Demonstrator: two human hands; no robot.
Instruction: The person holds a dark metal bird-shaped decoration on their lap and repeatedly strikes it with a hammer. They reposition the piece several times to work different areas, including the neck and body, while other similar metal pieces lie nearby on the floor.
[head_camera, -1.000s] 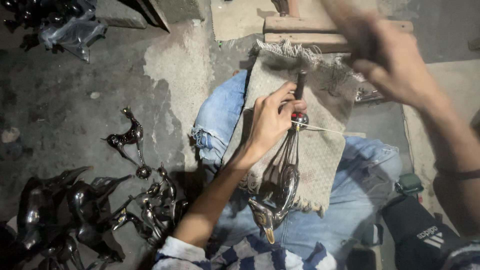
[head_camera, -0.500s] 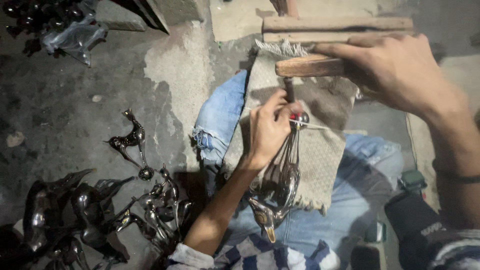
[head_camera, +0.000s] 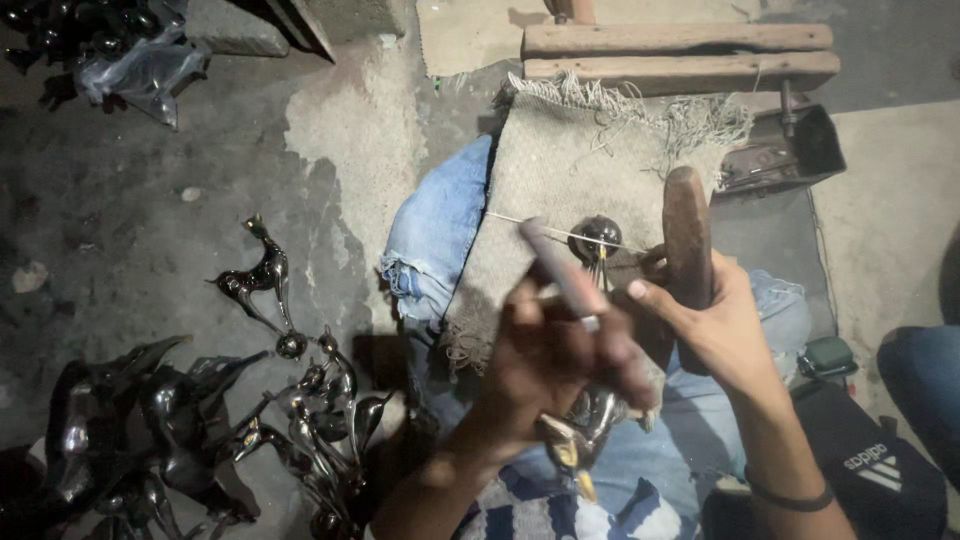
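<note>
My left hand (head_camera: 555, 355) is closed around a thin dark rod (head_camera: 556, 268) that points up and left over my lap. Under it lies a shiny metal bird figurine (head_camera: 580, 440), its round end (head_camera: 595, 238) resting on a burlap cloth (head_camera: 560, 160) spread over my jeans-clad knee (head_camera: 435, 230). My right hand (head_camera: 715, 325) grips a wooden tool handle (head_camera: 688, 230), held upright just right of the figurine's round end. The tool's head is hidden behind the hand.
A small metal deer figurine (head_camera: 262, 278) stands on the concrete floor at left, beside a heap of dark metal figurines (head_camera: 150, 430). Wooden planks (head_camera: 680, 55) and a metal box (head_camera: 785, 150) lie beyond my knee. A black bag (head_camera: 870, 455) sits at lower right.
My right hand has come down from above the cloth, turning the wooden handle upright beside the figurine. My left hand has lifted off the figurine's top and now holds the rod.
</note>
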